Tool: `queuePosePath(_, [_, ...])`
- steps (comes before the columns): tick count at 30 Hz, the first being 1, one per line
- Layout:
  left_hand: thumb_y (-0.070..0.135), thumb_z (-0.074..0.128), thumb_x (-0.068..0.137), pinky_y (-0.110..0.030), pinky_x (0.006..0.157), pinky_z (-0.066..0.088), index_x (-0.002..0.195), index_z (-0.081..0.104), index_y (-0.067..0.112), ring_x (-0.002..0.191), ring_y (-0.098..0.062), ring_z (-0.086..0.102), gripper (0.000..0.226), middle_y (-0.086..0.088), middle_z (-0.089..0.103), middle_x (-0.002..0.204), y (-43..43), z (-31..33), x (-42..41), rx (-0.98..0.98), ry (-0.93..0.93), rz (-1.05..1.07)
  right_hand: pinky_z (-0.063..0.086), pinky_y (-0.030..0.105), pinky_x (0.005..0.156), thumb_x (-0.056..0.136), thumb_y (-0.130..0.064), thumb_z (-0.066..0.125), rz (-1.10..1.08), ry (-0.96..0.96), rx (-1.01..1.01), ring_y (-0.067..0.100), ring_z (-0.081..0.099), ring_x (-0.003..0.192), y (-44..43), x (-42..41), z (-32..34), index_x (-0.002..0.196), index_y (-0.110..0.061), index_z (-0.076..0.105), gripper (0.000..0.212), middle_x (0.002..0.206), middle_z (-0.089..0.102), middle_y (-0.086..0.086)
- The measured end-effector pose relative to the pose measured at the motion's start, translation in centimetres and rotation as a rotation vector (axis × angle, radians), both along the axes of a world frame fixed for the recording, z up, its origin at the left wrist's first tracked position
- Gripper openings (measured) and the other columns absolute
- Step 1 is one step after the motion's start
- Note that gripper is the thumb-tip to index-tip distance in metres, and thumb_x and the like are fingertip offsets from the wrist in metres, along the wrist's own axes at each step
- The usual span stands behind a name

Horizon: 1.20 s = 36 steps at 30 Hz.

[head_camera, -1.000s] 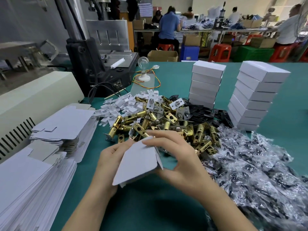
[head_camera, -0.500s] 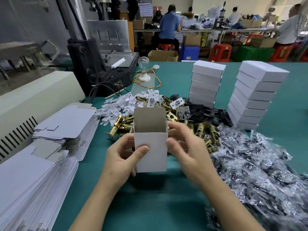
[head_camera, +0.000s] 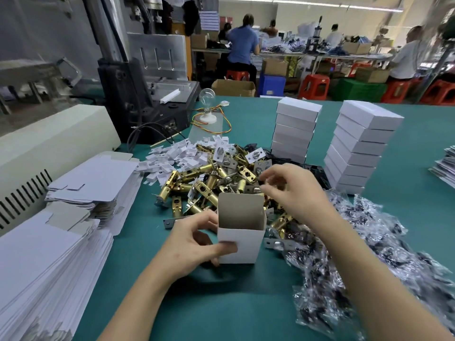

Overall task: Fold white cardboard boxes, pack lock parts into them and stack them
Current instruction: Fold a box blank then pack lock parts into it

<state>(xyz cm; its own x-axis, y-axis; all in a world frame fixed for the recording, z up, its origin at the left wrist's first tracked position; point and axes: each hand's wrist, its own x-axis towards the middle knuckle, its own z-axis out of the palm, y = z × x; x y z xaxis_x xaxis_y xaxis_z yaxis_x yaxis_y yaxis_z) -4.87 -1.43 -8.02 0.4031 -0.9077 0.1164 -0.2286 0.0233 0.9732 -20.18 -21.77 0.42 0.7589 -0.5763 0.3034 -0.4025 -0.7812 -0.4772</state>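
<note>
Head view: open white box (head_camera: pixel 242 244) stands upright on the bench (head_camera: pixel 221 303), mouth up, toward the near edge and touching the near side of the brass latch pile (head_camera: pixel 209 178). My left hand (head_camera: pixel 194 244) grips it, thumb on the front face and fingers round the left side. My right hand (head_camera: pixel 290 190) is over the pile with fingers curled; motion blur, so I can't tell if it's pinching a part. My read: the box is thin card, light and easily crushed or tipped, so hold it low by the corner folds and don't squeeze the walls. The latches look dense, stiff and smooth metal. Best taken by the barrel, lowered in rather than dropped. Flat blanks (head_camera: pixel 49 254) at the left edge, two finished stacks (head_camera: pixel 294 134) (head_camera: pixel 359 148) toward the far edge, bagged parts (head_camera: pixel 369 254) on the right.
</note>
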Motion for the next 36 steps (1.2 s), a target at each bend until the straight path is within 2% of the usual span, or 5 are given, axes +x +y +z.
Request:
queuePosePath(8, [0.055,0.095,0.068,-0.033,0.06,0.06,0.109,0.075,0.022,0.06,-0.027,0.075,0.057,-0.004,0.078,0.108,0.2,0.0,0.1,-0.012,-0.032,-0.013,0.029,0.029,0.074,0.095,-0.024,0.061,0.286,0.428,-0.432,0.022,0.05,0.106,0.7,2.9,0.6,0.117,-0.024,0.069,0.023,0.093,0.044,-0.009])
queuePosePath(13, [0.059,0.094,0.067,-0.031,0.058,0.06,0.106,0.076,0.022,0.058,-0.026,0.074,0.057,-0.003,0.078,0.105,0.3,0.1,0.0,-0.04,-0.04,0.018,0.051,0.036,0.085,0.096,-0.022,0.061,0.202,0.428,-0.49,0.022,0.061,0.11,0.5,3.3,1.3,0.116,-0.019,0.071,0.022,0.111,0.068,-0.002])
queuePosePath(20, [0.054,0.09,0.076,-0.024,0.056,0.058,0.1,0.073,0.031,0.056,-0.019,0.074,0.038,0.006,0.076,0.097,0.3,0.3,-0.5,-0.088,-0.175,0.097,0.054,0.039,0.098,0.096,-0.03,0.07,0.021,0.09,-0.324,0.022,0.069,0.108,-1.5,0.7,3.6,0.123,-0.012,0.071,0.032,0.118,0.075,0.004])
queuePosePath(29, [0.052,0.089,0.077,-0.024,0.055,0.058,0.096,0.068,0.033,0.056,-0.022,0.075,0.034,0.006,0.077,0.097,0.3,0.4,-0.6,-0.082,-0.167,0.148,0.061,0.033,0.072,0.091,-0.031,0.077,0.041,-0.556,-0.14,0.008,0.072,0.073,2.8,-1.5,9.6,0.099,-0.016,0.078,0.017,0.083,0.076,-0.007])
queuePosePath(36, [0.063,0.088,0.073,-0.029,0.053,0.06,0.091,0.067,0.037,0.056,-0.022,0.075,0.038,0.007,0.077,0.095,0.3,0.3,-0.8,-0.096,-0.167,0.171,0.063,0.045,0.071,0.087,-0.029,0.079,0.077,-0.503,0.272,0.017,0.076,0.073,6.3,-1.0,7.0,0.092,-0.016,0.079,0.013,0.078,0.078,-0.003])
